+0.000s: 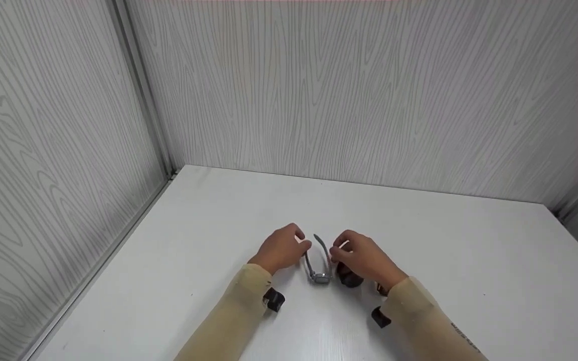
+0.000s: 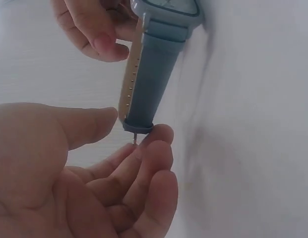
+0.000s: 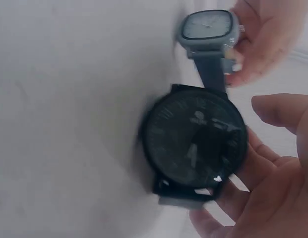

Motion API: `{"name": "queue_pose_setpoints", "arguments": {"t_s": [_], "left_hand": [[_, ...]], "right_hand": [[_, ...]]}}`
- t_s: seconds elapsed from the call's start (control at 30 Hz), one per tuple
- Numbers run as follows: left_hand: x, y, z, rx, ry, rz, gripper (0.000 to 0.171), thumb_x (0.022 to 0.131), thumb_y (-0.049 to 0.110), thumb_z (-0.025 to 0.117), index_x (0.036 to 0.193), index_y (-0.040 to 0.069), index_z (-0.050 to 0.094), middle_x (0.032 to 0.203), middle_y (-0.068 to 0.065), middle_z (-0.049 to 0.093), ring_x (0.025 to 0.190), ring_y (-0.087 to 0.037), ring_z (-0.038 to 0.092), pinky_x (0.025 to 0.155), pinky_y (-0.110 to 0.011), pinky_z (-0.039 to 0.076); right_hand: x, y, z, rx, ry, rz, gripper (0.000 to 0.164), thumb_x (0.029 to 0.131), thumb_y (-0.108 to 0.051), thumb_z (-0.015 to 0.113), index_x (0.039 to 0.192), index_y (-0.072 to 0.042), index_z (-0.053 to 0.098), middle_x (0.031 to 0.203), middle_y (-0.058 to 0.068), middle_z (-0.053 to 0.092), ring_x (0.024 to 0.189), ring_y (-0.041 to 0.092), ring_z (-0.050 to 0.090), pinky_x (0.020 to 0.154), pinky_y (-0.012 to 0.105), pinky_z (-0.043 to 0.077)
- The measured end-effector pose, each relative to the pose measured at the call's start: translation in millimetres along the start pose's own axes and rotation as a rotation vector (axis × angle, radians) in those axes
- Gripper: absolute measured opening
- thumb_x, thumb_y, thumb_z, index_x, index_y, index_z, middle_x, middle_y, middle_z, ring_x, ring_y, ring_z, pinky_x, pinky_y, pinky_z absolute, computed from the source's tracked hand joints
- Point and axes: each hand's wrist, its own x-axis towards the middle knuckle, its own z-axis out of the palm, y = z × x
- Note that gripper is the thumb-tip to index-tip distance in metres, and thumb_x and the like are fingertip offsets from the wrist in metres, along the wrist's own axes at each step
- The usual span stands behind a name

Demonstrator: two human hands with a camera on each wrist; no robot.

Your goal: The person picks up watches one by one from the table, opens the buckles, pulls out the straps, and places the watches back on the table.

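A blue-grey wristwatch [image 1: 321, 278] stands on the white table between the two hands, its strap ends pointing away from me. My left hand [image 1: 281, 248] is at the left strap. In the left wrist view, the thumb and loosely bent fingers lie about the buckle end of the strap [image 2: 151, 84], with a small gap at the thumb. Just right of it sits a black wristwatch [image 3: 193, 141] with a large round dial, partly hidden in the head view by my right hand [image 1: 364, 255]. That hand's thumb stands apart from the black watch, while its bent fingers are partly behind it.
Beside the right wrist a small dark brown item [image 1: 382, 289] is mostly covered, so its kind is unclear. Black wrist mounts hang below both sleeves. Wood-grain panels [image 1: 319, 90] enclose the white table [image 1: 208, 215] at the back and sides.
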Motion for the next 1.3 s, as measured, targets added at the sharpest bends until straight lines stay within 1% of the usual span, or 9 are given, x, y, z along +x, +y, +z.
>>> {"name": "queue_pose_setpoints", "arguments": {"t_s": [0.13,0.27,0.37,0.43,0.57,0.73,0.9,1.03,1.3], "left_hand": [[-3.2,0.2,0.1,-0.009,-0.006,-0.010,0.029,0.100,0.032,0.065,0.120,0.011,0.066,0.127,-0.008,0.067,0.116,-0.026,0.061,0.102,-0.046,0.049],[-7.1,3.9,-6.4,0.006,0.005,-0.003,0.029,0.100,0.033,0.065,0.118,0.011,0.068,0.125,-0.008,0.068,0.114,-0.026,0.062,0.100,-0.046,0.050],[-12.6,10.6,-16.8,0.001,0.051,0.024,0.029,0.101,0.033,0.063,0.120,0.012,0.068,0.119,-0.007,0.071,0.105,-0.023,0.066,0.092,-0.044,0.054],[-17.3,16.5,-25.2,-0.025,0.114,0.076,0.027,0.103,0.032,0.062,0.121,0.013,0.067,0.113,-0.004,0.072,0.097,-0.020,0.067,0.085,-0.041,0.055],[-28.3,27.4,-42.5,-0.078,0.283,0.273,0.019,0.104,0.025,0.059,0.117,0.014,0.068,0.100,0.002,0.070,0.085,-0.013,0.065,0.075,-0.035,0.054],[-39.8,34.7,-57.0,-0.061,0.408,0.444,0.014,0.102,0.018,0.061,0.115,0.014,0.067,0.093,0.004,0.069,0.082,-0.010,0.064,0.071,-0.033,0.053],[-45.6,36.3,-60.4,-0.007,0.374,0.482,0.015,0.102,0.017,0.062,0.115,0.013,0.066,0.096,0.003,0.069,0.087,-0.011,0.066,0.075,-0.032,0.055],[-46.7,36.3,-58.9,0.053,0.301,0.483,0.017,0.102,0.019,0.061,0.117,0.013,0.066,0.100,0.003,0.070,0.092,-0.013,0.067,0.077,-0.032,0.055],[-49.6,37.1,-55.9,0.080,0.231,0.471,0.018,0.102,0.019,0.062,0.119,0.014,0.066,0.100,0.003,0.070,0.090,-0.014,0.067,0.077,-0.033,0.055]], "right_hand": [[-19,3,-23,-0.002,0.042,-0.058,0.021,0.104,-0.029,0.064,0.117,-0.013,0.064,0.101,-0.003,0.074,0.098,0.018,0.071,0.090,0.047,0.054],[-47,7,-54,0.012,0.109,-0.141,0.024,0.104,-0.031,0.063,0.119,-0.012,0.064,0.106,-0.003,0.073,0.113,0.021,0.068,0.094,0.047,0.053],[-67,10,-73,0.015,0.181,-0.179,0.021,0.105,-0.028,0.062,0.117,-0.011,0.065,0.103,-0.003,0.072,0.105,0.017,0.070,0.089,0.041,0.054],[-78,13,-83,-0.011,0.240,-0.193,0.015,0.105,-0.024,0.062,0.113,-0.012,0.066,0.098,-0.004,0.072,0.098,0.014,0.070,0.085,0.036,0.054],[-91,20,-94,-0.059,0.318,-0.206,0.008,0.105,-0.018,0.062,0.108,-0.014,0.067,0.093,-0.005,0.070,0.089,0.014,0.069,0.078,0.029,0.053],[-94,24,-96,-0.087,0.324,-0.211,0.009,0.105,-0.020,0.062,0.109,-0.014,0.067,0.094,-0.005,0.070,0.090,0.014,0.069,0.080,0.029,0.054],[-95,22,-93,-0.111,0.320,-0.204,0.012,0.105,-0.020,0.063,0.113,-0.013,0.067,0.099,-0.003,0.070,0.094,0.014,0.068,0.085,0.033,0.055],[-96,21,-92,-0.129,0.326,-0.203,0.012,0.104,-0.018,0.063,0.113,-0.013,0.067,0.100,-0.002,0.070,0.095,0.014,0.067,0.087,0.035,0.055],[-97,20,-89,-0.148,0.337,-0.191,0.010,0.103,-0.017,0.064,0.112,-0.014,0.068,0.098,-0.003,0.071,0.096,0.014,0.067,0.089,0.042,0.054]]}}
